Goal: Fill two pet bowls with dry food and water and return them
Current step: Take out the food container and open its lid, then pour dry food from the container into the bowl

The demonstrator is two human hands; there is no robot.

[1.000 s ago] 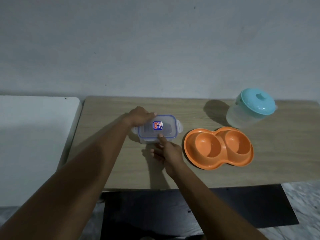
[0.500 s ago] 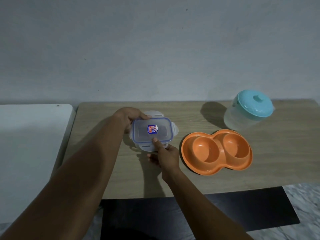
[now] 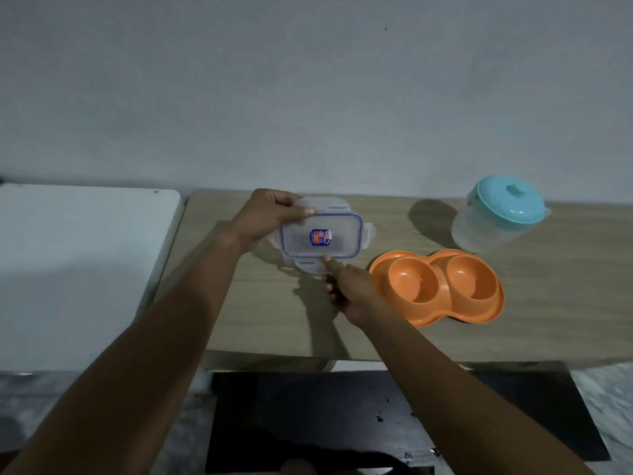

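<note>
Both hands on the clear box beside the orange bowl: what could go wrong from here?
1. The left hand grips one corner of the food container while the right hand pinches its near flap; a lid popping suddenly could scatter contents over the table.
2. The orange double bowl lies close to the right wrist and could get knocked.

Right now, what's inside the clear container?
The container has its lid on. Through the lid a dark blur shows beneath the sticker; whether it is food cannot be told. The left hand covers one corner.
</note>
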